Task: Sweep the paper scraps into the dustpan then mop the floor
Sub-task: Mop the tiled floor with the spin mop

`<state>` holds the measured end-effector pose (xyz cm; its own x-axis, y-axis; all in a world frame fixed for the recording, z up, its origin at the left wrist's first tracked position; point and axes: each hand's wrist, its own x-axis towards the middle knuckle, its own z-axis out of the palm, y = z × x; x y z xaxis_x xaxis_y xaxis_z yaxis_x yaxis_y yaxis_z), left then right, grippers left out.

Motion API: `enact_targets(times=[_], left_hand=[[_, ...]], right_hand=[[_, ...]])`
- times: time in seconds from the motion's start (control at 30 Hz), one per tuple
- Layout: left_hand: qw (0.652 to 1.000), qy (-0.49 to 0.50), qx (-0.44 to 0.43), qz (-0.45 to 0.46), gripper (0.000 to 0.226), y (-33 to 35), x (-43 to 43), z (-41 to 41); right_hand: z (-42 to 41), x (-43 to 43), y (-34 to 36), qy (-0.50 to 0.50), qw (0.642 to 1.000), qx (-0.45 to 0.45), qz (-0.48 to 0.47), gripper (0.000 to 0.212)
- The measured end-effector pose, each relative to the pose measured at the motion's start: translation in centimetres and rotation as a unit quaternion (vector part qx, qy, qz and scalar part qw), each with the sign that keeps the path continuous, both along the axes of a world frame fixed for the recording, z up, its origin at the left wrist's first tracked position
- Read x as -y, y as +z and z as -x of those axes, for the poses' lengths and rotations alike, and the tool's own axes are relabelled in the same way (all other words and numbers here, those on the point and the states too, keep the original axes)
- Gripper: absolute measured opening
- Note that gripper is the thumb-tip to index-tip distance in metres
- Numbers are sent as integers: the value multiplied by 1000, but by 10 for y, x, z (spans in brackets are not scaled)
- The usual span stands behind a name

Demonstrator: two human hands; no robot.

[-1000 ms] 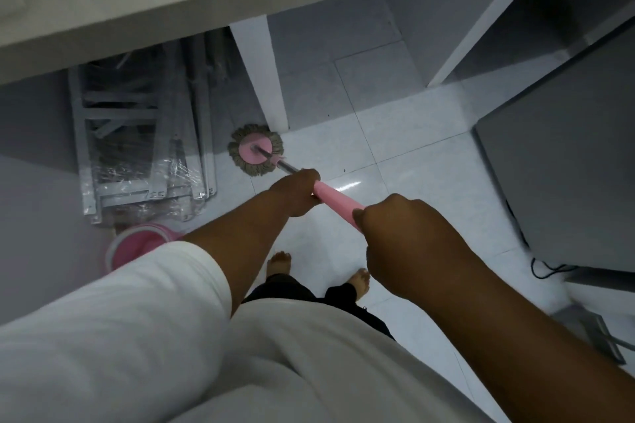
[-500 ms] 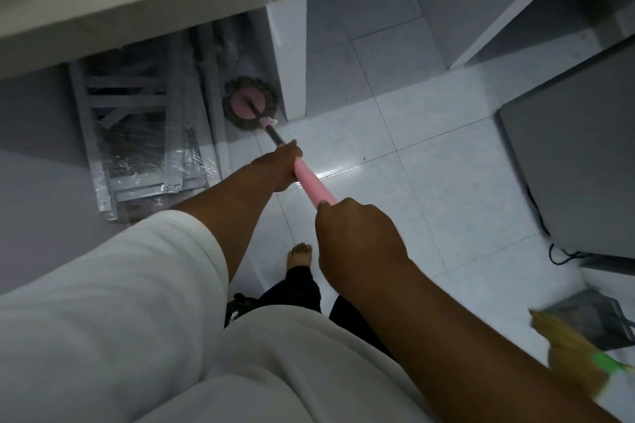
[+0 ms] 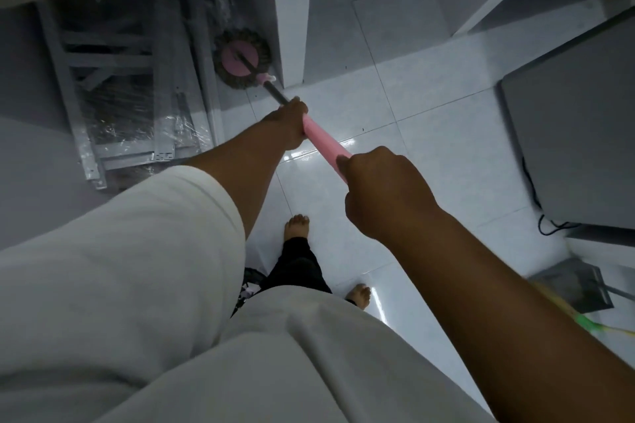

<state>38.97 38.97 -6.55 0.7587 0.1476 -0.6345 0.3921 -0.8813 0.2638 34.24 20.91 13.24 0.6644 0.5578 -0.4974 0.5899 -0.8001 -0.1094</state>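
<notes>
round plastic mop head (image 3: 240, 58): pink disc, grey-brown fringe; foam mop handle (image 3: 324, 142): pink; glossy floor tiles (image 3: 446, 154): white, grey grout grid; plain fabric shirt (image 3: 120, 268): white; trousers (image 3: 297, 264): blk; flat dustpan (image 3: 574, 285): grey; blurred broom (image 3: 584, 321): yellow w/ green band.

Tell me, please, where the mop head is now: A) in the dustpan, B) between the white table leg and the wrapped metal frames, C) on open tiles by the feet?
B: the mop head lies between the white table leg and the wrapped metal frames.
</notes>
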Motion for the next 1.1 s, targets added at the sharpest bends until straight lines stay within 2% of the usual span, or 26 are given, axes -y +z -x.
enact_targets(times=[0.03, 0.07, 0.13, 0.17, 0.3, 0.33, 0.43, 0.7, 0.8, 0.9, 1.1], left_hand=[[999, 28, -17, 9, 50, -2, 8, 8], [999, 53, 6, 10, 51, -3, 17, 16], [1000, 20, 4, -1, 41, 0, 33, 28], [998, 48, 3, 29, 37, 3, 41, 34], [995, 57, 12, 80, 57, 10, 83, 62], [994, 71, 13, 85, 56, 11, 94, 69], [992, 95, 17, 78, 41, 15, 129, 96], [986, 145, 8, 81, 33, 16, 212, 177], [986, 149, 9, 69, 38, 18, 234, 197], [984, 170, 12, 54, 40, 21, 256, 201], [985, 146, 27, 85, 40, 21, 315, 178]], right_hand=[[7, 6, 2, 2, 1000, -3, -1, 37], [13, 14, 2, 10, 1000, -3, 2, 36], [23, 31, 5, 19, 1000, -7, 6, 34], [27, 41, 6, 18, 1000, -8, 8, 34], [42, 88, 17, 24, 1000, -2, 20, 30], [47, 101, 20, 27, 999, 0, 22, 30], [64, 139, 28, 43, 999, 3, 23, 30], [104, 224, 39, 110, 994, -28, 1, 39], [120, 245, 39, 119, 992, -36, 2, 36], [132, 266, 36, 106, 994, -29, 11, 32], [131, 323, 40, 20, 1000, 1, 18, 38]])
